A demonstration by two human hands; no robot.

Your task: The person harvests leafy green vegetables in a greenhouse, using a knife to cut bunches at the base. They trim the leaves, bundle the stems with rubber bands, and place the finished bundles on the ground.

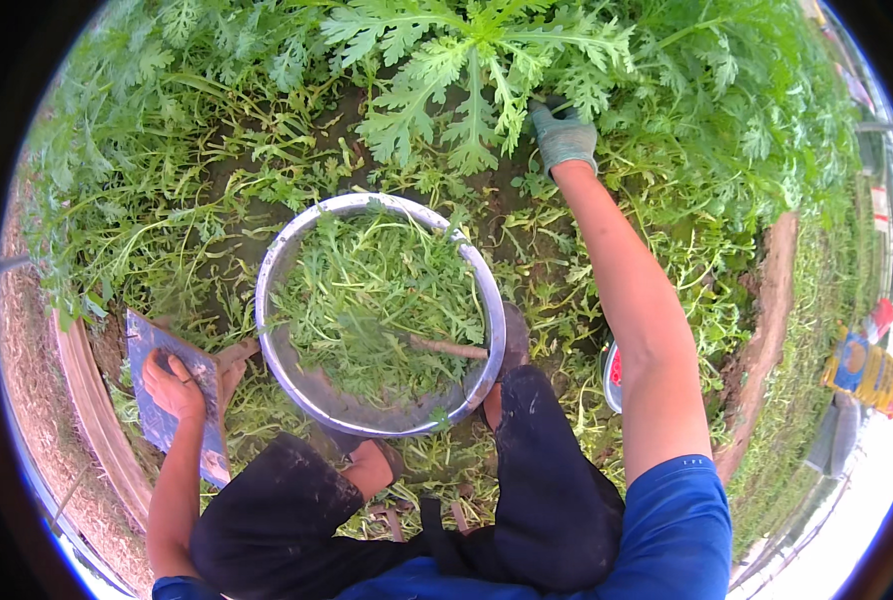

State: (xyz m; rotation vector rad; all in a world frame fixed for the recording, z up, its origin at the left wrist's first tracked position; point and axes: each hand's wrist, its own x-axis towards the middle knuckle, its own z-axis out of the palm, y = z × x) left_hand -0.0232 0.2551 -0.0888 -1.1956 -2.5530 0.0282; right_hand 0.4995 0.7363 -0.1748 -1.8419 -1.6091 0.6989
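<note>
My right hand (564, 139), in a grey-green work glove, reaches low among the leafy green plants (476, 97). Leaves cover its fingertips, so whether it grips a stem is hidden. Between my knees and the plants stands a round metal basin (497, 315). Loose cut greens (375, 292) fill much of it, and a wooden handle (450, 347) lies on them at the right side. My bare left hand (173, 386) rests with fingers apart on a tilted, worn board (146, 352), which has wooden pieces attached behind it, left of the basin.
Beside my right arm a bowl (609, 382) with something red is partly covered. Long brown border strips (773, 285) flank the bed. Far right lies a yellow printed bag (866, 371). Low trimmed stalks (266, 180) cover the soil around the basin. My feet are close to the basin.
</note>
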